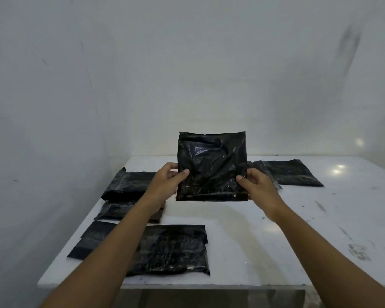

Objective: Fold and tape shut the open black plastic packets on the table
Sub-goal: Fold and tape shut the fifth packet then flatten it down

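Observation:
A crumpled black plastic packet is held upright in the air above the middle of the white table. My left hand pinches its left edge, thumb on the front. My right hand pinches its right edge the same way. Several more black packets lie on the table: a large one near the front left, two at the left partly under my left forearm, and one at the back right.
White walls close in the table at the back and on the left. The table's front edge runs below my forearms. Scuff marks dot the right side of the tabletop.

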